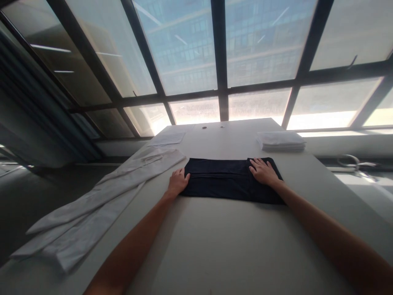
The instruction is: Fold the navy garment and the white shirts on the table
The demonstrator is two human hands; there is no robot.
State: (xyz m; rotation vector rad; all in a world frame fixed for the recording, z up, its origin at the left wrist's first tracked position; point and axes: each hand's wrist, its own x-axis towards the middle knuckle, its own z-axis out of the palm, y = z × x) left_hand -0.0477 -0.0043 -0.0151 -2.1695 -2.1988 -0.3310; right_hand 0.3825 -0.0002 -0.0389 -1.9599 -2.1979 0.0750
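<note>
A white table [211, 254] reaches toward a wall of windows [184, 53] set in dark frames [218, 53]. A long white garment [129, 178] lies creased along the table's left side, with a flat pale sheet [167, 139] just beyond its far end. On the far right sits a neat stack of folded white cloth [281, 140]. Near the far edge are a small dark round spot [204, 128] and a tiny item [222, 126], too small to identify. A building [196, 35] shows hazily through the glass. A dark curtain [39, 94] hangs at left above grey floor [98, 176].
</note>
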